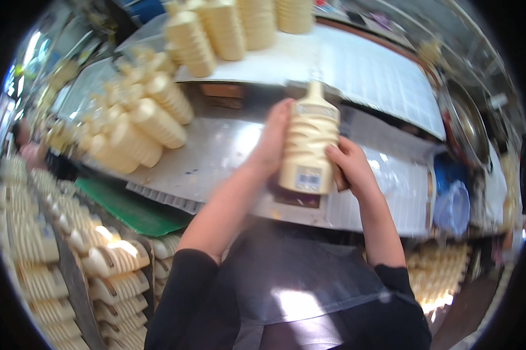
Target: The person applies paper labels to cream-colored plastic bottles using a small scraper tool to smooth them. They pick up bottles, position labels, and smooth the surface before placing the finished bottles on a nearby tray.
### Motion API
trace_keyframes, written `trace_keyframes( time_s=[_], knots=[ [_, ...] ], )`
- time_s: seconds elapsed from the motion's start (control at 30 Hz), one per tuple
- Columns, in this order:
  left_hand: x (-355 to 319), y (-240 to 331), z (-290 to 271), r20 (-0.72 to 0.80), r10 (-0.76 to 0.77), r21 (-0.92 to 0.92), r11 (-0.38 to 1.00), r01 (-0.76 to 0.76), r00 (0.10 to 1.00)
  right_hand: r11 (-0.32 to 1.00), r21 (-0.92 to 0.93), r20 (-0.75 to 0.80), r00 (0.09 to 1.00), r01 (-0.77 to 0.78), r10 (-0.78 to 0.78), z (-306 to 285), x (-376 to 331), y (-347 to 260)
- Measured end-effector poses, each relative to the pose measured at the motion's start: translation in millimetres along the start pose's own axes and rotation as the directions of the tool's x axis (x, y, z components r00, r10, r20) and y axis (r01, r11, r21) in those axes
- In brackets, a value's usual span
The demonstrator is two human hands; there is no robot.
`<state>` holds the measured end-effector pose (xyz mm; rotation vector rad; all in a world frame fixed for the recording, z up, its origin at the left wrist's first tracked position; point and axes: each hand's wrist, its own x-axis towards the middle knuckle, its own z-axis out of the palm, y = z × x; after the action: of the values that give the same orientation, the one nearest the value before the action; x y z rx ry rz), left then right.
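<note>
A cream plastic bottle [310, 146] with a narrow neck, wavy grooved sides and a small label near its base lies between my hands, neck pointing away from me. My left hand [273, 137] is closed along its left side, fingers partly hidden behind the bottle. At the lower right side, my right hand [352, 165] has its thumb against the bottle. Its fingers curl around a small brown piece [340, 179], mostly covered, whose kind I cannot make out. Beneath the bottle is a dark, purplish block-like surface [298, 200] on the metal worktable [216, 157].
Similar bottles [152, 122] lie in a pile at left; several more [228, 29] stand on the white shelf [268, 61]. Stacked bottles [117, 259] fill the lower left beside a green sheet [128, 204]. At right are a blue basket [452, 207] and a metal basin [468, 119].
</note>
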<state>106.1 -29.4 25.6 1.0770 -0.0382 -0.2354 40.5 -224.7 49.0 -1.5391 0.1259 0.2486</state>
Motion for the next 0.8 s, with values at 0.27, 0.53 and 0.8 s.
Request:
trace_keyframes(
  time_s=[0.27, 0.53, 0.8],
  knots=[
    [-26.5, 83.0, 7.3, 0.36, -0.012, 0.314, 0.943, -0.11, 0.933, 0.988, -0.053, 0.234, 0.964, 0.142, -0.126, -9.1, -31.3, -12.3],
    [-146.8, 99.0, 17.4, 0.344, 0.591, 0.674, 0.386, -0.63, 0.73, 0.965, -0.176, 0.435, 0.895, 0.193, -0.1, -17.0, -26.4, -40.5],
    [-293.5, 193.0, 7.6, 0.091, 0.907, 0.922, 0.079, -0.379, 0.41, 0.953, 0.058, 0.571, 0.773, 0.297, -0.276, 15.3, 15.6, -63.3]
  ],
)
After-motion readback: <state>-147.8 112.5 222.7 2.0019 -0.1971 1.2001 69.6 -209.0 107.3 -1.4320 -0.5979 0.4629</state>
